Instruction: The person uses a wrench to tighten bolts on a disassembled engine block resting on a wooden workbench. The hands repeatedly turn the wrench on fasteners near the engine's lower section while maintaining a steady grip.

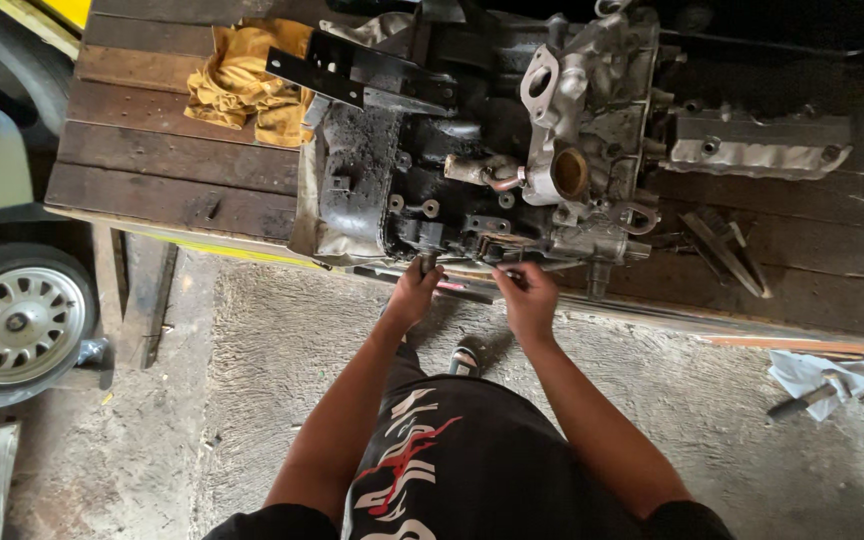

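A greasy engine block [472,150] with a pale metal manifold lies on a dark wooden workbench [152,170]. At the near edge of the engine, my left hand [413,295] is closed around a small dark part or tool handle that sticks down from the block. My right hand [529,297] grips a thin metal tool whose tip points left along the engine's lower edge. Both hands sit close together, just in front of the bench edge.
A yellow rag [242,85] lies at the bench's back left. A silver valve cover [757,145] and a pair of metal pliers-like pieces [724,250] rest to the right. A car wheel [17,325] stands at the left on the concrete floor. White cloth and a tool [822,380] lie at right.
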